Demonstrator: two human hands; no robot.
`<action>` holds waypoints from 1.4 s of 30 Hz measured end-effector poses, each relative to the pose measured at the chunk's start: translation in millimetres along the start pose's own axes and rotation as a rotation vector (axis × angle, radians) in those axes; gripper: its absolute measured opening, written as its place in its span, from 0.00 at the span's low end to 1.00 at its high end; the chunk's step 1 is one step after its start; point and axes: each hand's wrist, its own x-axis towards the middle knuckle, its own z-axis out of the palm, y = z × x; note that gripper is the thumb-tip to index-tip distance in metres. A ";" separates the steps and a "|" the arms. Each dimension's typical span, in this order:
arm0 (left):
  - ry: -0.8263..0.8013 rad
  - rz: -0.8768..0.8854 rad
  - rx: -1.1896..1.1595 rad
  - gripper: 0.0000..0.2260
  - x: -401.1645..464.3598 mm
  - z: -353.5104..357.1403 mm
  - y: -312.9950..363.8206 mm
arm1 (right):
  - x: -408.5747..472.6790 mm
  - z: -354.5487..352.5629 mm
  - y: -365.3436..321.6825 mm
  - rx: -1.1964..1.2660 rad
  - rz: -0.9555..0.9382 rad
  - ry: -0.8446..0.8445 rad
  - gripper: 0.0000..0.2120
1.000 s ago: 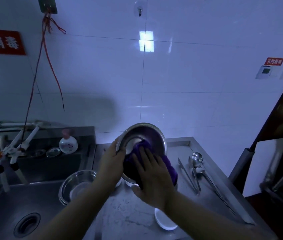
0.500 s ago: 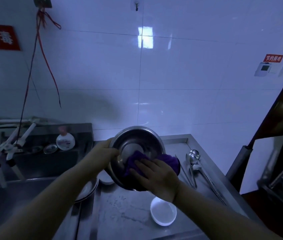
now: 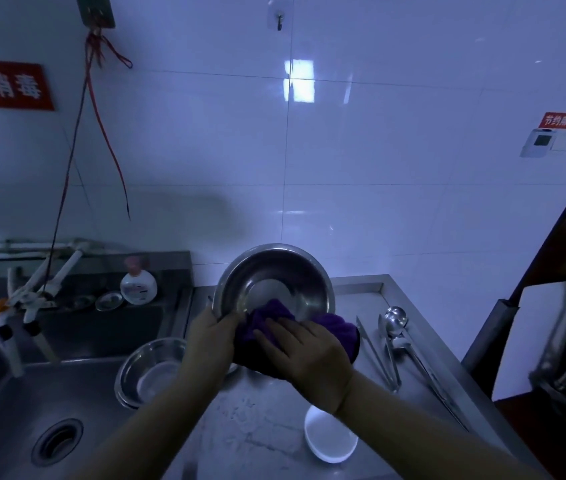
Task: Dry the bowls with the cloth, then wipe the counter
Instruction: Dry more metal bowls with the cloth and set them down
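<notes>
I see a steel bowl (image 3: 274, 282) held up over the counter (image 3: 267, 424), tilted so its shiny inside faces me. A purple cloth (image 3: 335, 329) lies bunched over its rim at 5 o'clock, part inside, part hanging outside. A second steel bowl (image 3: 151, 372) sits upright at 8 o'clock from the first, at the sink's edge. A small white bowl (image 3: 330, 443) stands upright on the counter at 6 o'clock, near the front edge. The steel counter looks streaked and mottled in the middle.

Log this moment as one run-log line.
left hand grips steel bowl rim | right hand presses purple cloth inside | counter unwiped
</notes>
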 end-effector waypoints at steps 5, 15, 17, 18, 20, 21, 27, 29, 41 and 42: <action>-0.229 0.037 0.357 0.07 18.7 -19.9 29.9 | -7.0 -7.3 38.6 0.080 -0.290 -0.088 0.09; 0.041 0.030 -0.047 0.07 -3.9 19.3 11.6 | 23.6 5.2 3.7 -0.044 0.120 0.021 0.09; 0.070 0.029 -0.072 0.05 -0.7 17.3 8.7 | 22.0 4.8 -4.7 -0.043 0.149 0.005 0.11; 0.068 0.033 -0.053 0.05 2.4 13.9 7.8 | 19.7 5.0 -6.9 -0.046 0.144 0.001 0.12; 0.044 0.060 0.009 0.06 9.0 6.2 7.4 | 14.0 7.3 -7.3 -0.051 0.107 0.008 0.10; 0.024 0.074 0.050 0.06 11.6 2.1 7.6 | 11.6 8.3 -5.2 -0.044 0.083 0.018 0.09; -0.279 0.093 0.488 0.12 33.0 -25.2 31.1 | -6.9 2.3 30.1 0.087 -0.245 -0.077 0.08; -0.337 0.058 0.470 0.11 36.4 -29.1 37.6 | -5.6 -0.1 38.4 0.077 -0.304 -0.098 0.07; 0.068 -0.004 -0.027 0.07 5.9 2.5 4.5 | 17.7 11.9 -13.2 -0.015 0.118 0.000 0.11; 0.053 0.007 -0.009 0.07 7.2 -0.8 5.6 | 16.2 12.2 -13.6 -0.025 0.105 0.007 0.10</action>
